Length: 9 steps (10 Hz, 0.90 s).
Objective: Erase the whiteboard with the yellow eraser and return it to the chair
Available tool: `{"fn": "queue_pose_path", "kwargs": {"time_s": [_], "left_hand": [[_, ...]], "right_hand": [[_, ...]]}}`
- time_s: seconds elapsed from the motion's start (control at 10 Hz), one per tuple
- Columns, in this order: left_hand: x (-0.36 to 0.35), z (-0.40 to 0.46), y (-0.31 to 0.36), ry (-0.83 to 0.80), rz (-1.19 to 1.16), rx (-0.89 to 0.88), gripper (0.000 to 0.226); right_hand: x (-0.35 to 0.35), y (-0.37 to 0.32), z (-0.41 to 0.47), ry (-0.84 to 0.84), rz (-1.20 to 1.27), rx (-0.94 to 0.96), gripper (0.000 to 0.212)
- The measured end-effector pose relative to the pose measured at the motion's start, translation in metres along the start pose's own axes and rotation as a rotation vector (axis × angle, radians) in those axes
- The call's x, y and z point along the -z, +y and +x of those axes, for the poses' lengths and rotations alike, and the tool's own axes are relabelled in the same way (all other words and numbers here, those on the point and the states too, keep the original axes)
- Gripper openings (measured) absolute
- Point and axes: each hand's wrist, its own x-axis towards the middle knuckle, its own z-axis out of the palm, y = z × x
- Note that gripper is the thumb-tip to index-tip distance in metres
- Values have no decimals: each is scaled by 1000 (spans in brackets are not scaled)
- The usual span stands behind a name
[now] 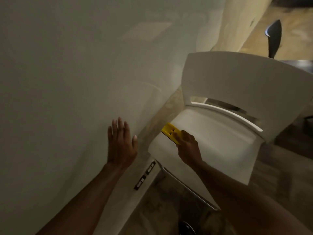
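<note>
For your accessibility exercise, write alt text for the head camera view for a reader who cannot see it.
The right hand holds a yellow eraser at the front edge of a white chair. The left hand is spread open against the whiteboard, which fills the left side. The room is dim.

yellow eraser [170, 132] — near end under right hand [188, 148]

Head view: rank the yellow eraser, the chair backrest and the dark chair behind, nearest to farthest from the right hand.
From the right hand:
1. Yellow eraser, in its grip at the seat's left edge.
2. Chair backrest, up and right.
3. Dark chair, far top right.
</note>
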Motion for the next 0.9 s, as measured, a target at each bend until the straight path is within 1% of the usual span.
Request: {"fn": "queue_pose_path", "kwargs": {"time_s": [0.2,0.3,0.5,0.6,0.8,0.9], "left_hand": [[-79,7,44,-242,-103,-52,70],[-111,9,53,-350,-115,-76,70],[-155,10,58,-506,-110,-82,72],[-168,11,54,-501,-150,-82,71],[-173,11,45,-502,-180,-60,71],[-165,10,40,-458,-203,-34,71]], "right_hand": [[-23,49,-1,-145,-118,-90,64],[-36,60,1,-211,-151,-113,63],[-61,64,15,-323,-173,-126,62],[-75,63,21,-349,-195,-115,63],[-77,63,26,-391,-230,-118,66],[-67,51,28,-328,-172,-120,66]]}}
